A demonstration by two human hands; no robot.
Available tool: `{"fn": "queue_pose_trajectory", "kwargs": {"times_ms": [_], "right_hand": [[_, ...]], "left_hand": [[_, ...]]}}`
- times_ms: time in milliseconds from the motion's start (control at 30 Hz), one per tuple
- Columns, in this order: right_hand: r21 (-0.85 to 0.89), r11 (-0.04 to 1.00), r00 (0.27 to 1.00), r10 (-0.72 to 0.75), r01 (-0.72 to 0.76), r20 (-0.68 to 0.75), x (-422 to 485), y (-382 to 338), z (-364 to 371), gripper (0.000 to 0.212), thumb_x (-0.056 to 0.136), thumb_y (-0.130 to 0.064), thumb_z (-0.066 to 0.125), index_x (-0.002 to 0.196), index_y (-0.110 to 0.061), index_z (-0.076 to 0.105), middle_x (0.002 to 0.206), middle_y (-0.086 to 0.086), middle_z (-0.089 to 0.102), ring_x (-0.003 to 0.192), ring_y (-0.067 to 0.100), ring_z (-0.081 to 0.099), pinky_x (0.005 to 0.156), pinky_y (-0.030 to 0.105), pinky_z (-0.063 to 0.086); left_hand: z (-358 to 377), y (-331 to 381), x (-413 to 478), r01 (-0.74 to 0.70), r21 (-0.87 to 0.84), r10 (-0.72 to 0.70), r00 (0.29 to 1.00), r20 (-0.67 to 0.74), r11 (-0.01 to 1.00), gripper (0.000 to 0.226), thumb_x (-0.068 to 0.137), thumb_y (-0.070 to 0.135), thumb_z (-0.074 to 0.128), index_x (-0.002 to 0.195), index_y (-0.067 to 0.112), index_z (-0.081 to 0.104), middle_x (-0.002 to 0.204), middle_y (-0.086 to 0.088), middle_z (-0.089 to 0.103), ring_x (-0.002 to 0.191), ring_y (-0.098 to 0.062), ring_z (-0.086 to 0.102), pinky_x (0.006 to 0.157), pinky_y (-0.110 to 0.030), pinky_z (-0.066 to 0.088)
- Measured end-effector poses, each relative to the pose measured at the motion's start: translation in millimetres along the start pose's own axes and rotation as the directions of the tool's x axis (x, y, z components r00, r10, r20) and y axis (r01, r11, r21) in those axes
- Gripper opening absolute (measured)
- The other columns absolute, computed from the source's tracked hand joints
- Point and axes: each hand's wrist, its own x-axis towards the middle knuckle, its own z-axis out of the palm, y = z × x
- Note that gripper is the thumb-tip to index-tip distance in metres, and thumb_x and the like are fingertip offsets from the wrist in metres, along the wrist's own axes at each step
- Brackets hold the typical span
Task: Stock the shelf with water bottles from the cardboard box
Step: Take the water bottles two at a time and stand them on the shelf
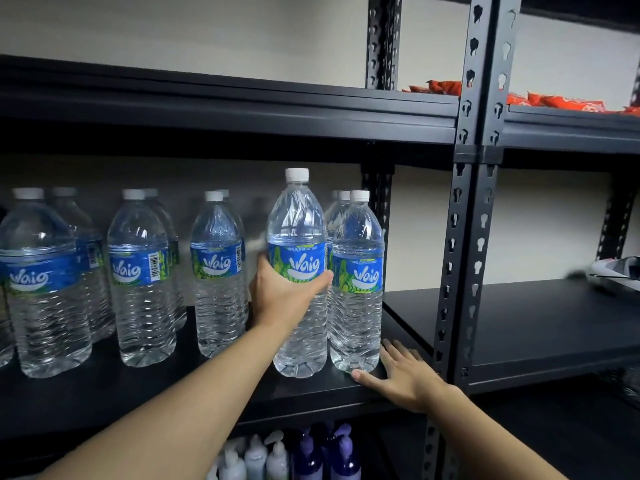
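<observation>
- two hands of yours show: your left hand (284,292) wraps its fingers (262,263) round the label of an upright water bottle (298,223).
- that bottle is at the front of the black shelf (166,396), just left of another bottle (356,317); more bottles (142,306) stand further left.
- your right hand (407,377) lies flat on the shelf edge, fingers straight, holding nothing.

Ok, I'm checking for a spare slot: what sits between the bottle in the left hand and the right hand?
In the head view, one upright front-row water bottle stands there, close beside the held bottle.
</observation>
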Motion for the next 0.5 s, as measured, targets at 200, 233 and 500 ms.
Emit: {"fn": "queue_pose_trajectory", "kwargs": {"times_ms": [200,233,500], "right_hand": [[-0.030,1.000,1.000,0.001,-0.001,-0.006,-2.4,-1.3,-0.3,0.132,0.051,-0.099,0.002,0.159,-0.022,0.005,0.166,0.003,0.005,0.153,0.020,0.000,0.123,0.040,0.003],[-0.031,1.000,1.000,-0.001,0.001,-0.009,-2.6,-1.4,-0.1,0.132,0.051,-0.098,0.003,0.159,-0.022,0.006,0.166,0.002,0.006,0.153,0.020,0.000,0.123,0.040,0.003],[-0.038,0.999,1.000,-0.002,0.002,-0.006,1.4,0.6,1.7,0.132,0.052,-0.099,0.003,0.158,-0.021,0.006,0.166,0.002,0.006,0.153,0.020,0.001,0.123,0.040,0.004]], "left_hand": [[16.8,-15.5,5.1,0.016,0.007,-0.016,1.000,0.024,1.000,0.076,0.054,0.033,0.094,0.117,0.020,0.052,0.098,0.010,0.063,0.086,-0.010,0.061,0.077,-0.022,0.046],[19.1,-20.2,4.5,0.017,0.012,-0.017,1.000,0.026,1.000,0.076,0.054,0.032,0.094,0.116,0.021,0.052,0.096,0.011,0.062,0.084,-0.008,0.060,0.074,-0.020,0.045],[20.8,-40.0,8.1,0.070,0.075,-0.076,0.994,0.075,0.995,0.094,0.042,0.055,0.085,0.123,0.029,0.044,0.115,0.003,0.057,0.104,-0.017,0.060,0.090,-0.034,0.052]]}}
